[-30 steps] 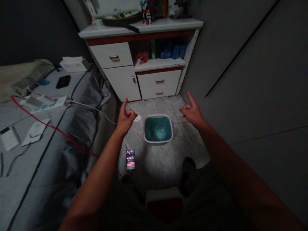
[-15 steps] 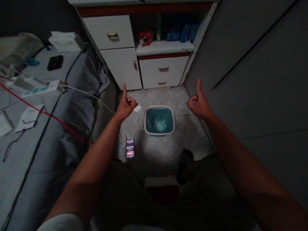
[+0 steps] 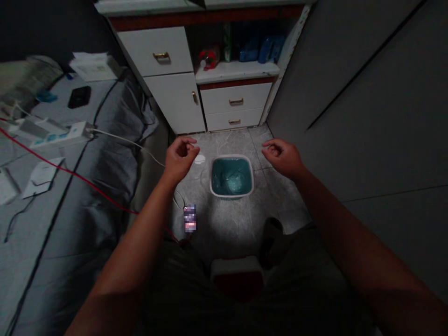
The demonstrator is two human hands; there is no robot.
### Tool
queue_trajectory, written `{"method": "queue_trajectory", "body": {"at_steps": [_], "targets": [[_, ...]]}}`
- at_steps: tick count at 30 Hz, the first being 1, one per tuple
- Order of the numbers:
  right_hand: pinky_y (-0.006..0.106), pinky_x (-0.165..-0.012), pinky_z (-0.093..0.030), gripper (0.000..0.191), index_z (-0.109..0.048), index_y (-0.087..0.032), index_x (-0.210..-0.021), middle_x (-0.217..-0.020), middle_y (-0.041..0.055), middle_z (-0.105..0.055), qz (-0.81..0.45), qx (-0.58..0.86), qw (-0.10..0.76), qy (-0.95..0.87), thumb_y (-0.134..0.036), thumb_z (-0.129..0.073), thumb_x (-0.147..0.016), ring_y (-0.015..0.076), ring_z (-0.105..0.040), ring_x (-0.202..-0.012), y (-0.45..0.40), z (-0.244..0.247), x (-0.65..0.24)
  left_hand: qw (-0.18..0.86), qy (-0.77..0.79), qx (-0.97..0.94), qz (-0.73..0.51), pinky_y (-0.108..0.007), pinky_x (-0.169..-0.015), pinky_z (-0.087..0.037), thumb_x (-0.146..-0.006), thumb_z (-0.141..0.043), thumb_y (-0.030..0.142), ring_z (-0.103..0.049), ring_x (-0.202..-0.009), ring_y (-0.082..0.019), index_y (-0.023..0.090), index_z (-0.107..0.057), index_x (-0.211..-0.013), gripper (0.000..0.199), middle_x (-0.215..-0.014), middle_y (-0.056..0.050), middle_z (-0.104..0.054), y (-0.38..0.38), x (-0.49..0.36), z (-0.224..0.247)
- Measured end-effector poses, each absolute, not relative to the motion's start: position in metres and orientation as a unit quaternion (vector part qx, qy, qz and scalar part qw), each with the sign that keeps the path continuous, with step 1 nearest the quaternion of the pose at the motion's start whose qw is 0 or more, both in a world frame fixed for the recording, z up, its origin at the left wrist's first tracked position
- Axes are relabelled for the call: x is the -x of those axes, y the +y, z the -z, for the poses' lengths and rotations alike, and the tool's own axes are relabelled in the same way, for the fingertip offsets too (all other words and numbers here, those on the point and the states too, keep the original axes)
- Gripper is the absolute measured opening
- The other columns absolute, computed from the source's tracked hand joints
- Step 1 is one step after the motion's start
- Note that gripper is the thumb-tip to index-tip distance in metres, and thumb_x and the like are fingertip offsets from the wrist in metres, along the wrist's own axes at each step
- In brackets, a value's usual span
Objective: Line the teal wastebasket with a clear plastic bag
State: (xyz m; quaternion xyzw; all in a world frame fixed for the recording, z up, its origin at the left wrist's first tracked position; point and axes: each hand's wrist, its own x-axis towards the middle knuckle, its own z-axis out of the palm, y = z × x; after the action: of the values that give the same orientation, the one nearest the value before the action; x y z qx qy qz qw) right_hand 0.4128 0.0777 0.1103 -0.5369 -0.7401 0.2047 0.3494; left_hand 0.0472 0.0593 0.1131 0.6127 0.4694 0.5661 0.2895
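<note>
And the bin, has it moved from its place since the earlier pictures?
No. Judged against the cabinet, the bin stands in the same place, before the lower drawers; only the camera's view has shifted.

Home | likely bedroom, dimly lit | grey-sheeted bed [image 3: 77,224] | white drawer cabinet [image 3: 171,100]

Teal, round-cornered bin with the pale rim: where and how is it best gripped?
Probably by the left and right edges of its pale rim, from above, one hand per side. The teal, round-cornered bin stands upright on the grey tiled floor, its rim looking unobstructed all round, and the left hand and right hand hang to either side.
</note>
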Motion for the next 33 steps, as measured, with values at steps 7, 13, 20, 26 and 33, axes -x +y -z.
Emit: {"method": "queue_trajectory", "body": {"at_steps": [7, 13, 20, 26, 33], "targets": [[0.026, -0.072, -0.039, 0.015, -0.072, -0.021, -0.091, -0.099, 0.0052, -0.078, -0.222, 0.482, -0.039, -0.847, -0.035, -0.070, -0.096, 0.0200, -0.067, -0.091, 0.051, -0.070, -0.374, 0.302, 0.512, -0.754, -0.281, -0.026, -0.062, -0.038, -0.087, -0.067, 0.033, -0.051, -0.062, -0.012, 0.020, -0.056, -0.072, 0.023, -0.066, 0.003, -0.057, 0.005, -0.063, -0.091], [0.025, -0.077, -0.040, 0.009, -0.072, -0.020, -0.101, -0.114, 0.0064, -0.077, -0.266, 0.420, -0.149, -0.855, -0.025, -0.068, -0.095, 0.0216, -0.068, -0.106, 0.030, -0.019, -0.359, 0.336, 0.509, -0.788, -0.086, -0.027, -0.063, -0.037, -0.083, -0.064, 0.036, -0.056, -0.065, -0.016, 0.022, -0.064, -0.074, 0.016, -0.070, 0.001, -0.065, 0.003, -0.061, -0.048], [0.026, -0.077, -0.039, 0.026, -0.068, -0.020, -0.117, -0.122, 0.0082, -0.074, -0.245, 0.445, -0.155, -0.847, -0.018, -0.069, -0.091, 0.0229, -0.067, -0.109, 0.033, 0.006, -0.362, 0.402, 0.503, -0.763, 0.054, -0.028, -0.074, -0.047, -0.083, -0.065, 0.036, -0.072, -0.081, -0.021, 0.025, -0.080, -0.083, 0.019, -0.088, -0.004, -0.081, 0.000, -0.056, -0.023], [0.026, -0.069, -0.035, 0.017, -0.069, -0.018, -0.103, -0.115, 0.0087, -0.076, -0.238, 0.436, -0.187, -0.847, -0.019, -0.074, -0.087, 0.0228, -0.068, -0.105, 0.048, 0.006, -0.365, 0.413, 0.514, -0.743, 0.113, -0.029, -0.075, -0.050, -0.080, -0.070, 0.035, -0.075, -0.083, -0.024, 0.025, -0.085, -0.086, 0.019, -0.087, -0.005, -0.082, 0.001, -0.053, -0.027], [0.022, -0.063, -0.037, 0.010, -0.061, -0.018, -0.085, -0.081, 0.0000, -0.073, -0.344, 0.438, -0.111, -0.823, -0.013, -0.069, -0.083, 0.0124, -0.063, -0.066, 0.066, -0.052, -0.370, 0.346, 0.513, -0.753, 0.224, -0.030, -0.091, -0.053, -0.093, -0.063, 0.039, -0.074, -0.113, -0.028, 0.024, -0.077, -0.131, 0.043, -0.125, -0.010, -0.080, 0.004, -0.059, -0.034]]}}
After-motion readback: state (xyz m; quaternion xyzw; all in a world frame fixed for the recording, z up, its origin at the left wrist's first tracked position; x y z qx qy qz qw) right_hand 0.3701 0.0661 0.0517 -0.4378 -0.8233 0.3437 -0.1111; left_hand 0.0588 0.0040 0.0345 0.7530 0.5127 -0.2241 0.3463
